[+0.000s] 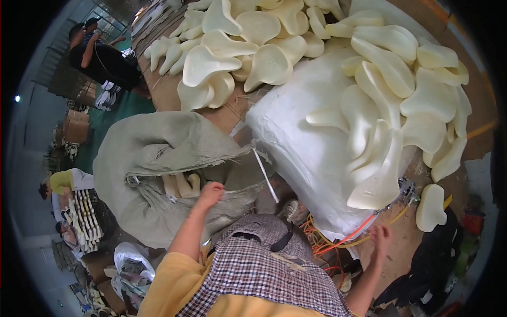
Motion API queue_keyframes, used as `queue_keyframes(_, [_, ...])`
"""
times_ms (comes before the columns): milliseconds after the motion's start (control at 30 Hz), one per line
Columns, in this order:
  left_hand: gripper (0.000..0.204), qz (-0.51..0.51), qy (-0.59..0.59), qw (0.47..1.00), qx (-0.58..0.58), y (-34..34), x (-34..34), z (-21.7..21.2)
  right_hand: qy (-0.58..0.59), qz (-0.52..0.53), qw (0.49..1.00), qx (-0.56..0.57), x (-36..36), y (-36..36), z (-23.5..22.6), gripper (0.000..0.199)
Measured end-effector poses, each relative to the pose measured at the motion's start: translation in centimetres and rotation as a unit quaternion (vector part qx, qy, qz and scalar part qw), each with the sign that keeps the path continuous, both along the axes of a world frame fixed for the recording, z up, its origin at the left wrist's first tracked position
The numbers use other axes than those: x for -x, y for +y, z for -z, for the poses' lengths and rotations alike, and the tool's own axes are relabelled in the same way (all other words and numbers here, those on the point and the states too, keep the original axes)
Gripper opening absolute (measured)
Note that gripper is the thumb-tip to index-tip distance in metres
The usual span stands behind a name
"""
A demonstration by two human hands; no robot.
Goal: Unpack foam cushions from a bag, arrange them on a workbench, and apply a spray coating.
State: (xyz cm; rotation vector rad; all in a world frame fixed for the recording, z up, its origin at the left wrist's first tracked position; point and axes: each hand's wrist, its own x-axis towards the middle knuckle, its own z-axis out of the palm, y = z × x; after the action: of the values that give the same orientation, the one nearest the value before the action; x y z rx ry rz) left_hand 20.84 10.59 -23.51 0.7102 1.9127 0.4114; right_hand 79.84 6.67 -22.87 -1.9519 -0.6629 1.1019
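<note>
Grey-green woven cloth forms a bulging sack (153, 132), and its slack mouth gapes toward the person's body. The left hand (212, 194) is above that opening with its fingers curled in; whether they pinch the cloth or close on nothing, I cannot tell. Just beyond its knuckles, pale foam pieces (184, 186) lie inside the sack. The right hand (381, 236) is well apart, at the near edge of the tabletop (158, 90), its fingers partly bent; it is too small and blurred to tell whether it holds anything. Near it are an orange hose (351, 234) and a metal fitting (405, 193).

Brown cardboard covers the tabletop. Cream, saddle-shaped pieces (211, 66) are heaped at its far side, and more pieces (377, 185) overlap on a white-wrapped block (285, 142) and beyond its right side. A single piece (430, 208) lies to the right of the fitting, near dark cloth (430, 261).

Leftward, two people stand on a green floor (97, 124), and a person in a yellow-green top (62, 181) bends by a rack of pale pieces (84, 219). A clear plastic bag (133, 264) sits lower left.
</note>
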Motion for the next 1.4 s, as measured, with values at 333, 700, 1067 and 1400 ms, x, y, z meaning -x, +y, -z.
queue_keyframes(333, [0.023,0.065,0.303,0.948,-0.075,-8.5,7.9,6.8,-0.413,-0.020,0.908,-0.071,0.1,2.2,1.8,0.039])
queue_keyframes(700, [0.024,0.101,0.216,0.946,0.218,-14.9,7.2,4.5,0.003,-0.547,0.817,-0.182,30.3,3.8,2.6,0.013])
queue_keyframes(1067, [0.050,-0.416,0.183,0.888,0.068,-28.8,11.2,8.0,0.049,-0.746,0.656,0.101,55.3,4.0,22.3,0.089])
queue_keyframes(1400, [0.074,-0.208,0.469,0.857,0.054,-18.9,9.9,2.0,0.141,-0.774,0.604,0.129,57.3,-0.9,16.4,0.083])
